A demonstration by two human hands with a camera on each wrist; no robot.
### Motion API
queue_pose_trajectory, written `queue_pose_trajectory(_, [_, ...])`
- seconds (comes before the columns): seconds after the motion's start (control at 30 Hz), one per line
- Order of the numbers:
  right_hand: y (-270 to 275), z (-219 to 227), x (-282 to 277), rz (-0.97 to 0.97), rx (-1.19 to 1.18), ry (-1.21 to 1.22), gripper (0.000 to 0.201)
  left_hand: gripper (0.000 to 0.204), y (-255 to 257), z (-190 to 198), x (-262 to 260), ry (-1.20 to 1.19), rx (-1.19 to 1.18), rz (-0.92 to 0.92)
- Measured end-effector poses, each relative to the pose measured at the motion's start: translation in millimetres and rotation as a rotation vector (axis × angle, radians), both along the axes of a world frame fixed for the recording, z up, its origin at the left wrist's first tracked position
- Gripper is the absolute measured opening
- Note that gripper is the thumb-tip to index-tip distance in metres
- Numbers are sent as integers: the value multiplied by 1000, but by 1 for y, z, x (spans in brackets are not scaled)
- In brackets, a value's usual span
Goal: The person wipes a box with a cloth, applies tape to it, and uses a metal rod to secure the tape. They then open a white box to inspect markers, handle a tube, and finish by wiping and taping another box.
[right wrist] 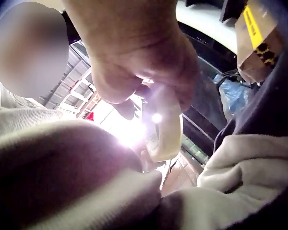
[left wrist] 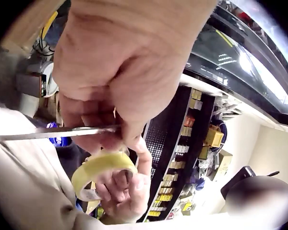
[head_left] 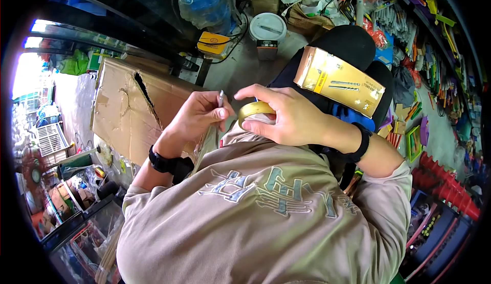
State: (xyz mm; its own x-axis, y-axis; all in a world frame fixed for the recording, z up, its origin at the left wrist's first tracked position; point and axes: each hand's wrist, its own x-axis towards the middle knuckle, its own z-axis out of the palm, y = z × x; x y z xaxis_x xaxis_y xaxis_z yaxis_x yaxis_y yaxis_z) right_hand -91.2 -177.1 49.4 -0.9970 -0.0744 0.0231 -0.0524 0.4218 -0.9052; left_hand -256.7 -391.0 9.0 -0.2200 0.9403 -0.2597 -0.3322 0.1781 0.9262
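My right hand (head_left: pixel 294 112) grips a roll of yellowish tape (head_left: pixel 247 111) between thumb and fingers, in front of my chest. In the left wrist view the tape roll (left wrist: pixel 101 165) shows its hollow core, with fingertips of the right hand inside the ring. Just left of it, my left hand (head_left: pixel 200 114) pinches a long, thin, greyish metal-looking strip (left wrist: pixel 48 133); its exact kind I cannot tell. A grey tip (head_left: pixel 221 99) pokes up past the left fingers. A brown and yellow carton (head_left: pixel 340 82) printed with drill bits lies across my lap, beyond the right hand.
A large torn cardboard box (head_left: pixel 120 112) stands to the left. Ahead on the floor are a white lidded bucket (head_left: pixel 267 24), a small dark box (head_left: pixel 267 50), and a yellow box (head_left: pixel 213 44) near a black cable. Crowded shelves of goods (head_left: pixel 417 43) line the right side.
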Motion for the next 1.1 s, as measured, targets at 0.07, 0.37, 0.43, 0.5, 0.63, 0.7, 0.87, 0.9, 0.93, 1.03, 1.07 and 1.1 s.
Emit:
queue_pose_trajectory(0.07, [-3,-7,3,-79,72,173,38,27,2,1,7,-53,-36,8])
queue_pose_trajectory(0.37, [6,12,15,-26,285,91,14,31,13,24,13,7,-277,424])
queue_pose_trajectory(0.43, [13,28,22,-63,235,47,13,37,5,13,-6,159,-195,645])
queue_pose_trajectory(0.5, [18,33,26,-105,191,58,12,31,3,7,-18,635,-273,636])
queue_pose_trajectory(0.63, [28,34,37,-181,106,78,10,18,-32,-50,-50,1614,-194,378])
queue_pose_trajectory(0.7, [35,34,43,-219,51,22,9,21,-49,-75,-52,1674,-249,344])
queue_pose_trajectory(0.87, [44,27,55,-250,-13,68,11,36,-60,-88,-41,1720,-324,374])
queue_pose_trajectory(0.9, [45,26,55,-262,-41,64,11,36,-61,-88,-41,1720,-326,374])
queue_pose_trajectory(0.93, [46,25,56,-272,-70,58,12,40,-62,-87,-41,1722,-319,358])
queue_pose_trajectory(1.03, [46,29,56,-270,-54,48,12,48,-58,-79,-40,1737,-285,347])
queue_pose_trajectory(1.07, [46,29,57,-270,-54,49,12,52,-55,-74,-38,1747,-260,350])
queue_pose_trajectory(1.1, [46,29,57,-267,-27,66,12,52,-47,-62,-33,1751,-261,351])
